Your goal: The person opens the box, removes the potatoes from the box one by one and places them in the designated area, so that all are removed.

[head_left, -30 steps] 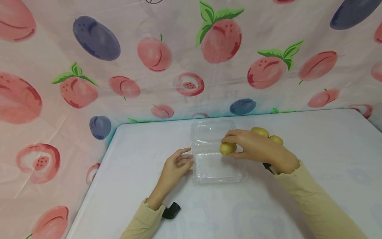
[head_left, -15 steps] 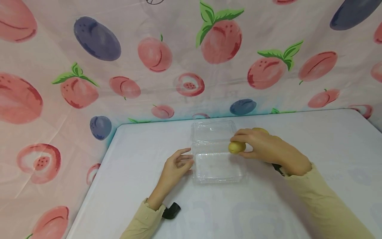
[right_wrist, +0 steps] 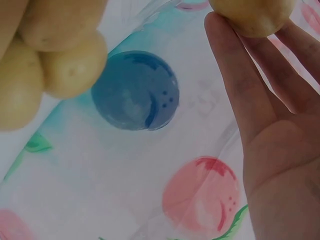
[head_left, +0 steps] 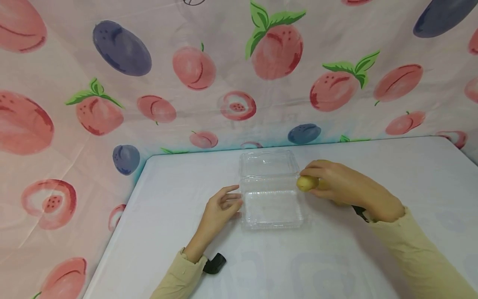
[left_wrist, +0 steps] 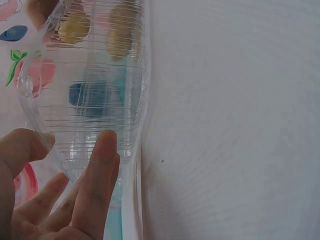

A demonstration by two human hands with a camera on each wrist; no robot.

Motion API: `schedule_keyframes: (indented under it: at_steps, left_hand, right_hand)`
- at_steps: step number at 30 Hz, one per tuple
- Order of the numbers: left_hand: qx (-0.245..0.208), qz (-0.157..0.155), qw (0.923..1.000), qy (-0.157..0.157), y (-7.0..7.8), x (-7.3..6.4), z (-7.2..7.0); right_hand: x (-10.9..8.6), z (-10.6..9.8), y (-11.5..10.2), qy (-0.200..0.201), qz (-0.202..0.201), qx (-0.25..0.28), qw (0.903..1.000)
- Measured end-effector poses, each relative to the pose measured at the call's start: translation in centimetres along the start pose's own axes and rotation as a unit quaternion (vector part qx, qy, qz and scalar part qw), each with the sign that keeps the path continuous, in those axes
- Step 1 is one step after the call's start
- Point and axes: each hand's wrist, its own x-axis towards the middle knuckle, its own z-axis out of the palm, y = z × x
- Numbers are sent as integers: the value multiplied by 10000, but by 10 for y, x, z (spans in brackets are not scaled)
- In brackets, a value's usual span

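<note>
A clear plastic hinged box [head_left: 274,207] lies on the table with its lid [head_left: 267,164] folded back. My left hand [head_left: 222,207] rests at its left side; in the left wrist view the fairly straight fingers [left_wrist: 97,185] touch the ribbed wall and the thumb is by the rim. My right hand [head_left: 337,185] pinches a smooth, yellow, egg-shaped fruit [head_left: 307,183] by its fingertips, just past the box's right edge. In the right wrist view that fruit [right_wrist: 255,15] is cut off at the top. Other yellow fruits [right_wrist: 72,65] sit close by, mostly hidden behind the hand in the head view.
A white cloth covers the table [head_left: 179,178]. A fruit-printed curtain [head_left: 209,108] stands along its back and left sides. Near the left cuff, a black wrist device [head_left: 215,263] juts out close over the cloth.
My right hand has moved right with its yellow fruit, from over the box to its right edge, now covering the other fruits in the head view. The left hand has stayed put.
</note>
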Motion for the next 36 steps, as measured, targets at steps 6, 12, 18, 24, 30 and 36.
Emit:
schedule_keyframes:
  at_steps: [6,12,18,24,30,36]
  left_hand:
    - [19,28,10000,-15,0,0,0]
    - [28,54,10000,-27,1,0,0]
    - [40,55,10000,-29,0,0,0]
    - [146,32,9999,-8,-1,0,0]
    - [181,30,9998,2,1,0,0]
    - [175,86,9998,-21,-1,0,0]
  right_hand:
    - [-5,-2,6,54,8,-87,9999]
    - [-12,-5,11,62,197,-128,9997]
    - [-19,-8,16,-53,406,-158,9990]
    - [-26,-9,23,-137,578,-172,9981]
    - [-35,-11,30,22,701,-155,9974]
    - [-44,-12,37,179,765,-224,9967]
